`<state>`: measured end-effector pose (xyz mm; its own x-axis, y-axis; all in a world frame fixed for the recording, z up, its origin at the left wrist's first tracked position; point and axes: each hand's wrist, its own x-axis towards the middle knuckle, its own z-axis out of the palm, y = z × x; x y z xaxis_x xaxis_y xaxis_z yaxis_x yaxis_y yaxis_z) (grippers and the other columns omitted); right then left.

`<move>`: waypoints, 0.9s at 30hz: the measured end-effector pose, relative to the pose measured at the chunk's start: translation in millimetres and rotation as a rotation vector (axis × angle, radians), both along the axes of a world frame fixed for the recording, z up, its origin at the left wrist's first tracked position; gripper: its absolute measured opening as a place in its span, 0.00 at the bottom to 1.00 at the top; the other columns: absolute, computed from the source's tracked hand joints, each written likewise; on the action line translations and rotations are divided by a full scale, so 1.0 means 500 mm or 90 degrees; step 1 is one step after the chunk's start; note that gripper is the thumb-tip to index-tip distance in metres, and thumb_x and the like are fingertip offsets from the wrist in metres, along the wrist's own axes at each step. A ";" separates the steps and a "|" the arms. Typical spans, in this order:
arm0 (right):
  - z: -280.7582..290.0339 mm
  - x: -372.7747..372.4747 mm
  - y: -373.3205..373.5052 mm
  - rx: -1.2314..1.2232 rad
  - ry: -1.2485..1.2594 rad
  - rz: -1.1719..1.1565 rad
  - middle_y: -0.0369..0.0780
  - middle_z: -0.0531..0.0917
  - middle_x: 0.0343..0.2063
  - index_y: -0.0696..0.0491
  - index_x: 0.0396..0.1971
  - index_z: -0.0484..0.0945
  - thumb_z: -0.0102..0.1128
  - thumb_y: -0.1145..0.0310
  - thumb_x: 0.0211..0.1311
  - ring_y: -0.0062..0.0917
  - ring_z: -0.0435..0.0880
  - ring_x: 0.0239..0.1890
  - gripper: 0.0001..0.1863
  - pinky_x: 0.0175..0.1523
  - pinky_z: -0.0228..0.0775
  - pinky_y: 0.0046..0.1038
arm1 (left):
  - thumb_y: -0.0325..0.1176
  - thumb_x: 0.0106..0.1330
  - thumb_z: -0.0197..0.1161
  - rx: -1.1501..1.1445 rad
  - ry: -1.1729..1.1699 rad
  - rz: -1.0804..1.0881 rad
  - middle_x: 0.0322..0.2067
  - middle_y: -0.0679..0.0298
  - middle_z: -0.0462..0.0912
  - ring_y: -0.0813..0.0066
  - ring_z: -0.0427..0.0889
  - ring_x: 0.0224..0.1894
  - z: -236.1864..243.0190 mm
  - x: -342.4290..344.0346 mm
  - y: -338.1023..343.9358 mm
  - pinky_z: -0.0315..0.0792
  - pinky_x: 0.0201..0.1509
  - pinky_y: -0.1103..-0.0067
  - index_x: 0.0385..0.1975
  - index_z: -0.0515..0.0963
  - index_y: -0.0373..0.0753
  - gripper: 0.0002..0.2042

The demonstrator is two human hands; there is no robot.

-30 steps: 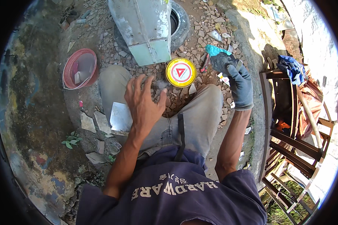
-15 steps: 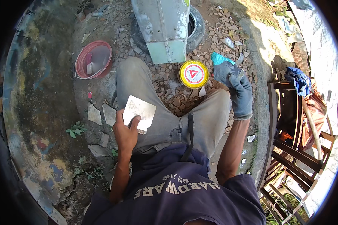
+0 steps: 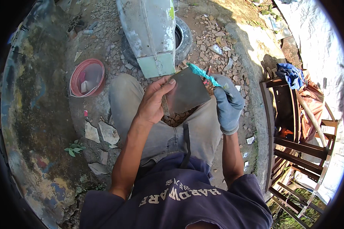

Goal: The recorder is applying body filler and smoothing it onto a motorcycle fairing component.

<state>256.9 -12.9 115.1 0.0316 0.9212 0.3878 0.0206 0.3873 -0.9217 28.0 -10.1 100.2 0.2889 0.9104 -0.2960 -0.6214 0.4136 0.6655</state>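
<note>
From the head, one fisheye view looks steeply down at the nearby fingers point(image 3: 166, 88).

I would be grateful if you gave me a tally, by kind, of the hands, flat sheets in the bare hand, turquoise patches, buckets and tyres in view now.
Hands: 2, a bare left hand and a gloved right hand
Flat sheet in the bare hand: 1
Turquoise patch: 1
Bucket: 1
Tyre: 1
Total: 6

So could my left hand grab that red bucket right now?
Probably not readily: the left hand holds a dark square sheet, and the bent left knee lies between that hand and the red bucket.
</note>
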 end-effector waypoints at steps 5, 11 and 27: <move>-0.004 0.010 -0.013 0.117 -0.138 -0.003 0.46 0.86 0.53 0.57 0.49 0.85 0.62 0.77 0.70 0.35 0.82 0.58 0.11 0.64 0.71 0.37 | 0.32 0.75 0.62 -0.053 0.028 0.080 0.41 0.74 0.83 0.90 0.80 0.44 -0.027 0.013 0.002 0.73 0.49 0.91 0.48 0.81 0.38 0.08; 0.007 -0.003 -0.022 0.181 -0.212 0.002 0.47 0.86 0.52 0.58 0.48 0.85 0.64 0.76 0.67 0.40 0.83 0.58 0.11 0.65 0.71 0.39 | 0.32 0.76 0.63 -0.064 0.024 0.140 0.42 0.73 0.82 0.91 0.78 0.45 -0.039 0.027 0.002 0.71 0.49 0.92 0.46 0.81 0.37 0.07; -0.008 0.009 -0.008 0.250 -0.249 0.034 0.46 0.87 0.47 0.57 0.42 0.84 0.61 0.65 0.72 0.44 0.84 0.55 0.11 0.63 0.72 0.45 | 0.43 0.79 0.58 0.002 0.225 0.178 0.29 0.81 0.71 0.91 0.64 0.31 0.015 0.029 -0.005 0.59 0.36 0.88 0.34 0.80 0.44 0.13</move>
<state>261.6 -16.9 110.9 -0.2264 0.7016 0.6756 0.3039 0.7099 -0.6354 42.5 -12.4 107.7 -0.0859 0.9403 -0.3294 -0.4433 0.2600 0.8578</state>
